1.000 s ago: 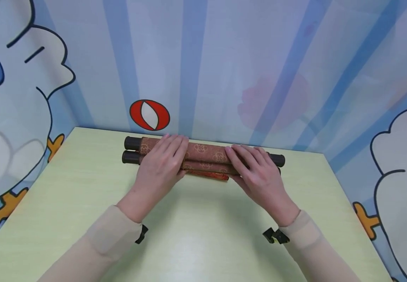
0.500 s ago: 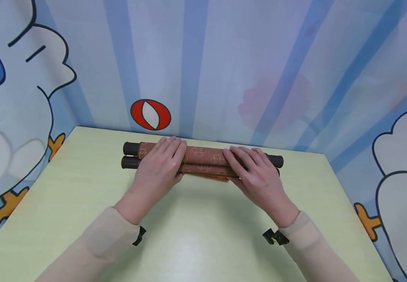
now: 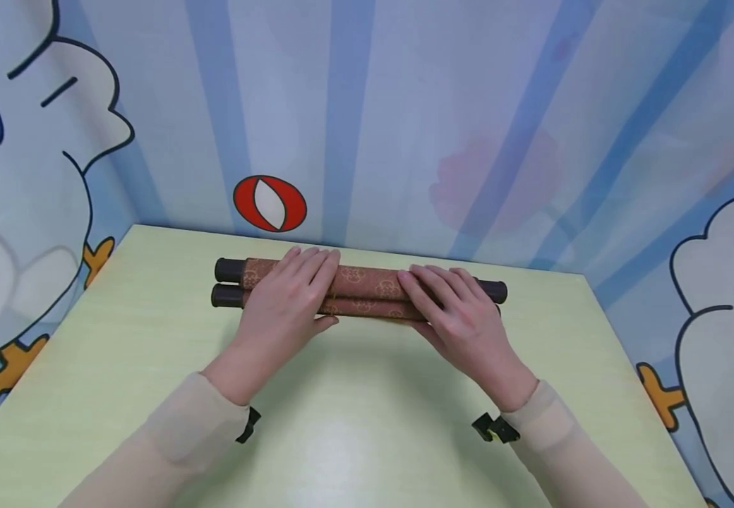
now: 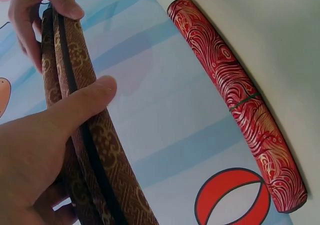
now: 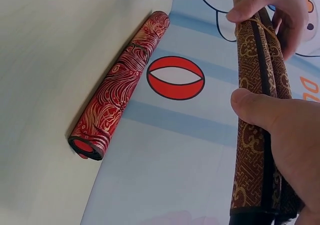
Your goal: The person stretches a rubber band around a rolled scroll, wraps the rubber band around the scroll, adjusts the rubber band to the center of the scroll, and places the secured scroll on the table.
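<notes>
A brown brocade scroll (image 3: 362, 281), rolled from both ends into two parallel rolls with black end knobs, is gripped by both hands above the table. My left hand (image 3: 287, 300) holds its left part, fingers over the top and thumb along the near side. On the right part, my right hand (image 3: 465, 310) has a similar grip. A dark strip runs along the scroll (image 4: 102, 135) in the left wrist view. Below it lies a rolled red cloth with swirling gold lines (image 5: 117, 87), on the table near the wall; in the head view the scroll hides it.
The pale yellow-green table (image 3: 348, 416) ends at a printed backdrop (image 3: 392, 127) with blue stripes and a red oval. White cartoon figures (image 3: 732, 339) cover the side panels left and right.
The scroll has come slightly down in the head view and a little left, with both hands on it. The red roll's edge, visible under it before, is now covered.
</notes>
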Motion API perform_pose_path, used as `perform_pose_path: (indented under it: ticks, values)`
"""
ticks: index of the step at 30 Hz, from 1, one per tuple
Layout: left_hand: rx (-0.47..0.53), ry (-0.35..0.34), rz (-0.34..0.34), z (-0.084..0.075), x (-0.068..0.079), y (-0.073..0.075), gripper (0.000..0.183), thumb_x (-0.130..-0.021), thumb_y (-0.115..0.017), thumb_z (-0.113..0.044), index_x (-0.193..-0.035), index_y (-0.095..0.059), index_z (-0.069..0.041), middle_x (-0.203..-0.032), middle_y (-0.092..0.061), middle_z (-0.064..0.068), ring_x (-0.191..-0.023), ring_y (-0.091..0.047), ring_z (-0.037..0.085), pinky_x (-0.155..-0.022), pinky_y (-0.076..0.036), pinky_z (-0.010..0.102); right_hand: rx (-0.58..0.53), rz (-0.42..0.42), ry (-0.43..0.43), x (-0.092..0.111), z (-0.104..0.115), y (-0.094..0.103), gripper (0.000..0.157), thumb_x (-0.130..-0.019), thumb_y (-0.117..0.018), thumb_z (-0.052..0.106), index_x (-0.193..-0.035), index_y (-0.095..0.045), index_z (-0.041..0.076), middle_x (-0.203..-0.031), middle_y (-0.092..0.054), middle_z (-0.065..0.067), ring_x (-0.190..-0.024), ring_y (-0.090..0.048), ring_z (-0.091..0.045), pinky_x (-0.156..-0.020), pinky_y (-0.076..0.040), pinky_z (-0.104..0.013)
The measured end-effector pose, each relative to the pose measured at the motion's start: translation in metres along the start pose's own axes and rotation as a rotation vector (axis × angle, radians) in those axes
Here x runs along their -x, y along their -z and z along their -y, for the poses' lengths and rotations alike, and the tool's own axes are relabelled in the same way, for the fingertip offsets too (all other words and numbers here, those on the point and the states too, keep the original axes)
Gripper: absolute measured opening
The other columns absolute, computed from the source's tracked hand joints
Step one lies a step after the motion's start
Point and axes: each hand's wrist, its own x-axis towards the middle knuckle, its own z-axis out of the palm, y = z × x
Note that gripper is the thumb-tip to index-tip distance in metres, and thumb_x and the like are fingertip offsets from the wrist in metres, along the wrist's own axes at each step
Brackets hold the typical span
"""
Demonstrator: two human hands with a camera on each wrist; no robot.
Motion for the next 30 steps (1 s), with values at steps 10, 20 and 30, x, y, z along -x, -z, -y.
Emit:
perform_pose_path:
  ticks: [10,20,30]
  values:
    - [-0.049,-0.015,-0.032,-0.006,-0.005,-0.002,0.079,-0.074,-0.101,-0.028,-0.135,-0.063,0.004,-0.131,-0.07,0.019,-0.127,-0.065,0.035,-0.119,-0.047,0.049,0.011,-0.04,0.006,0.0,0.002,0.0,0.08,-0.084,-0.094,0.023,-0.153,-0.057,0.007,-0.144,-0.064,-0.018,-0.128,-0.064,-0.037,-0.106,-0.054,-0.053]
    - [-0.081,-0.012,-0.035,-0.009,-0.001,0.0,0.092,-0.074,-0.1,-0.042,-0.144,-0.059,0.002,-0.14,-0.067,0.019,-0.135,-0.061,0.035,-0.124,-0.04,0.047,0.01,-0.036,0.001,-0.002,0.001,0.002,0.082,-0.082,-0.096,0.022,-0.153,-0.058,0.008,-0.144,-0.064,-0.017,-0.129,-0.063,-0.036,-0.106,-0.054,-0.054]
    - [-0.069,-0.045,-0.069,-0.009,-0.007,0.003,0.081,-0.075,-0.1,-0.029,-0.139,-0.062,0.004,-0.138,-0.069,0.02,-0.133,-0.063,0.036,-0.124,-0.041,0.048,0.006,-0.053,-0.002,-0.005,0.003,0.005,0.081,-0.083,-0.096,0.022,-0.153,-0.058,0.007,-0.144,-0.064,-0.018,-0.128,-0.063,-0.037,-0.105,-0.054,-0.053]
